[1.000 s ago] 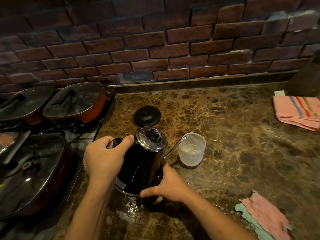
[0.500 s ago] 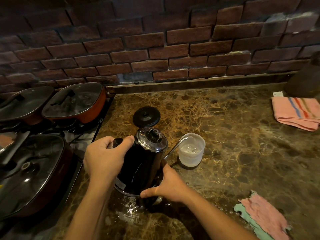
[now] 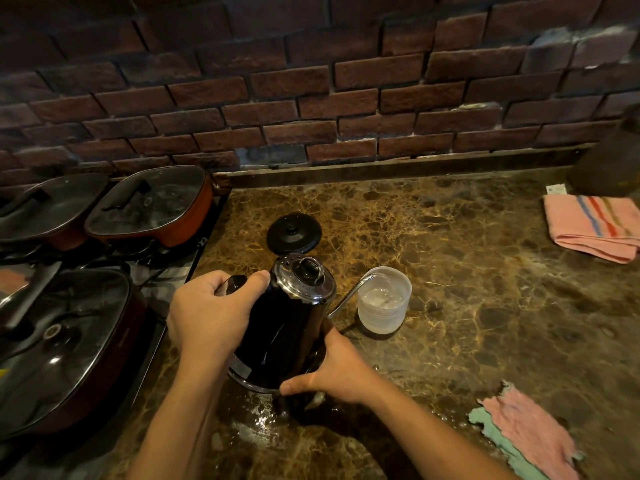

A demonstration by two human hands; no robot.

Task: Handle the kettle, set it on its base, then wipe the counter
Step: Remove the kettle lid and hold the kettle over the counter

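Nearest the camera, counter: brown veined marble counter point(image 3: 485, 271), wet and glossy below the kettle.
Rags: crumpled pink-and-green rag point(image 3: 530, 434) at the near right edge; folded pink striped towel point(image 3: 595, 225) far right, well apart.
Right hand point(image 3: 341, 374): fingers wrapped around the kettle's lower end, thumb along the rim.
Left hand point(image 3: 207, 317): clenched on the black handle.
Kettle: black gooseneck kettle with chrome lid point(image 3: 287, 327) tilted toward the right, thin spout tip over the rim of a clear plastic cup point(image 3: 384, 299).
Base: round black kettle base point(image 3: 293, 233) just behind, apart from the kettle.
Left side: three glass-lidded red pans point(image 3: 149, 206), partly cut off.
Hidden: kettle underside; dark object point(image 3: 609, 161) far right, unidentifiable.
Open room: bare counter centre to right.
Back: red brick wall point(image 3: 311, 84).
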